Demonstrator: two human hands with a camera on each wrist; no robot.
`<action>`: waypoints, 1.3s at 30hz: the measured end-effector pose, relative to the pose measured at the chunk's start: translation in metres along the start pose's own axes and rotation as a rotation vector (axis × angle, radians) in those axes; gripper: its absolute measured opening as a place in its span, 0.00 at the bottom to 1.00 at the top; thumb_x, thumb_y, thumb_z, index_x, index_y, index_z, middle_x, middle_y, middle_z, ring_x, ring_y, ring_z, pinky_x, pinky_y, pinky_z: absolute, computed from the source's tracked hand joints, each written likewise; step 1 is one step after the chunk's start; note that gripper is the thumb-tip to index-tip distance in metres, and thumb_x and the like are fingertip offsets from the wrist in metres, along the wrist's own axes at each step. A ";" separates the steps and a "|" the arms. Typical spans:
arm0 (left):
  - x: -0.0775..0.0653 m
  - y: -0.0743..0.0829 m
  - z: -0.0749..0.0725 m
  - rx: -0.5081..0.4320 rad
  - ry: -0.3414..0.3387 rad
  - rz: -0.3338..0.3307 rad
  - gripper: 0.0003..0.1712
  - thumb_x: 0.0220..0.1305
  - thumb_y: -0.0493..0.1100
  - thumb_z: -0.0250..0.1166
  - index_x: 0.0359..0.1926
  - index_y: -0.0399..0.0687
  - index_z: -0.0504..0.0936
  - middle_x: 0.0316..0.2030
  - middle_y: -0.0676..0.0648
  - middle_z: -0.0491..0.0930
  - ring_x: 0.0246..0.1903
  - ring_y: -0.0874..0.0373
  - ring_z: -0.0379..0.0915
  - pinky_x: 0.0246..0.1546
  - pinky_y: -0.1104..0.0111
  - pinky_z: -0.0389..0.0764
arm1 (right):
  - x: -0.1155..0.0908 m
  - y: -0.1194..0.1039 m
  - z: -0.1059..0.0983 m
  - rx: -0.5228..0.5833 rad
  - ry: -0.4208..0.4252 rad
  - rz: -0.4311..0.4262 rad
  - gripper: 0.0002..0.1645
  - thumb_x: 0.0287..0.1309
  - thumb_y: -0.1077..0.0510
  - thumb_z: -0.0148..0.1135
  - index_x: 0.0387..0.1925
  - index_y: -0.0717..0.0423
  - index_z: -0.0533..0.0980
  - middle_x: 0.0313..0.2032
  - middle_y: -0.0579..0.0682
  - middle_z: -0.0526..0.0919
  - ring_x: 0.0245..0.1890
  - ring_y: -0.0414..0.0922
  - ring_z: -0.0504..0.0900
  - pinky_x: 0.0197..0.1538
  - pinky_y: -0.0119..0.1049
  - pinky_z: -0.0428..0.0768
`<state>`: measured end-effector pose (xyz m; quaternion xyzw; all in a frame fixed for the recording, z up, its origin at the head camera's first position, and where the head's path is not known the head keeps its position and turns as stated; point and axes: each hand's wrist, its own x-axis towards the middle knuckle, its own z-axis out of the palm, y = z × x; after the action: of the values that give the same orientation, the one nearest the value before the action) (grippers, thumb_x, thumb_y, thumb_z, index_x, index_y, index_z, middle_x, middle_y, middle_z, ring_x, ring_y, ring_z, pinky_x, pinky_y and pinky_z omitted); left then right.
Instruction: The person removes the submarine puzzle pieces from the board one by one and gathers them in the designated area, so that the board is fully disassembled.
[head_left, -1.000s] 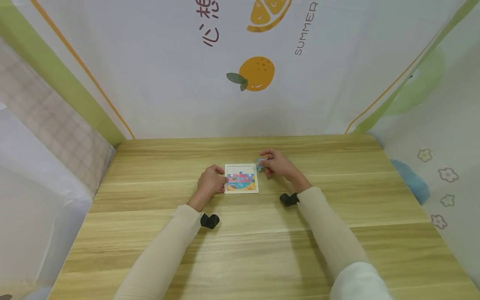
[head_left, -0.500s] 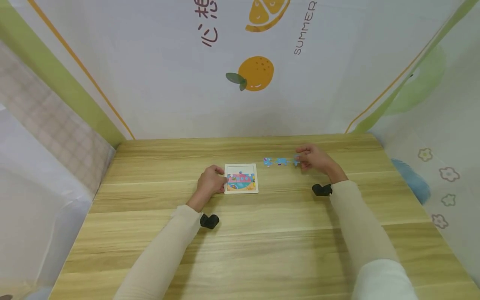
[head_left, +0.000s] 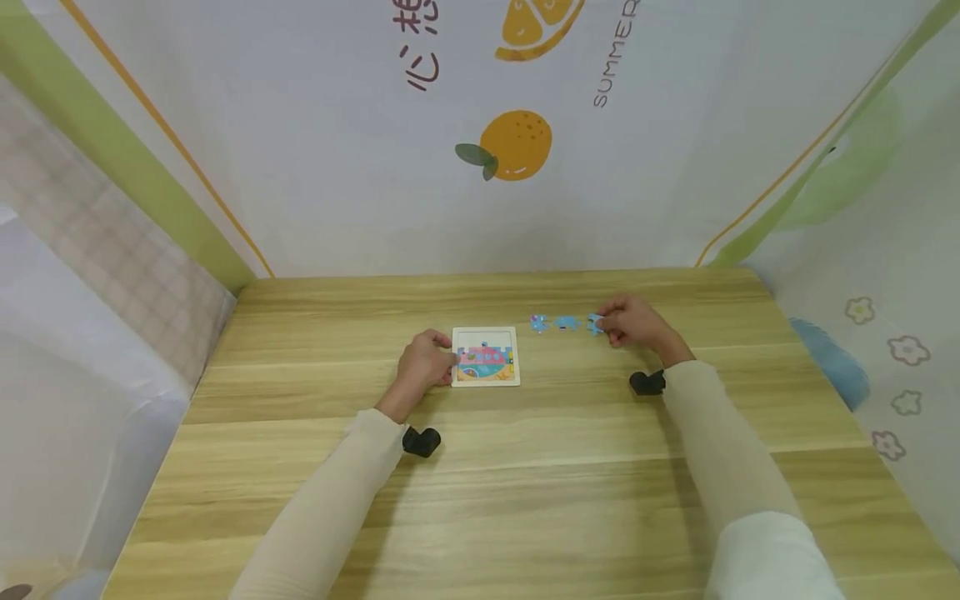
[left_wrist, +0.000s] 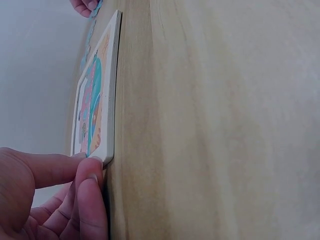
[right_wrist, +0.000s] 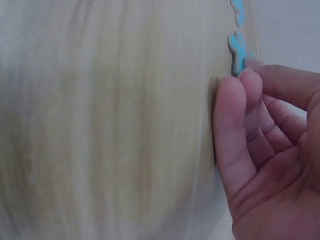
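Note:
A white-framed jigsaw puzzle [head_left: 485, 383] lies on the table, its lower half filled with a pink and teal picture. My left hand [head_left: 424, 360] grips the frame's left edge; in the left wrist view the thumb and fingers [left_wrist: 90, 190] meet at the frame's corner. Three loose blue pieces lie in a row to its right: a left piece [head_left: 538, 322], a middle piece [head_left: 565, 322] and a right piece [head_left: 594, 323]. With thumb and fingertips, my right hand [head_left: 633, 320] pinches the right-hand puzzle piece, whose free end [right_wrist: 237, 47] shows in the right wrist view.
The wood-grain table [head_left: 510, 483] runs back to a white curtain [head_left: 337, 167] printed with oranges. Black wrist cameras hang below both sleeves, the left camera [head_left: 422, 442] and the right camera [head_left: 647, 383].
My right hand has moved right from beside the frame to the far end of the row, uncovering the loose pieces. My left hand has stayed on the frame.

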<state>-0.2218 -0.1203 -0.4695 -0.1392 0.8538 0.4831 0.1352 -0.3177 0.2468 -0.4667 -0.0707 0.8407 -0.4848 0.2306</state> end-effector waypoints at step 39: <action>-0.004 -0.007 -0.003 -0.004 -0.030 0.077 0.21 0.57 0.36 0.69 0.52 0.41 0.75 0.31 0.43 0.81 0.16 0.63 0.76 0.21 0.75 0.81 | 0.014 -0.068 0.098 0.009 -0.057 -0.061 0.20 0.67 0.53 0.58 0.55 0.59 0.77 0.24 0.55 0.81 0.20 0.44 0.81 0.29 0.41 0.86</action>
<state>-0.2160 -0.1258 -0.4727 -0.0993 0.8555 0.4915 0.1291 -0.2921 0.1301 -0.4546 -0.1089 0.8291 -0.4933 0.2398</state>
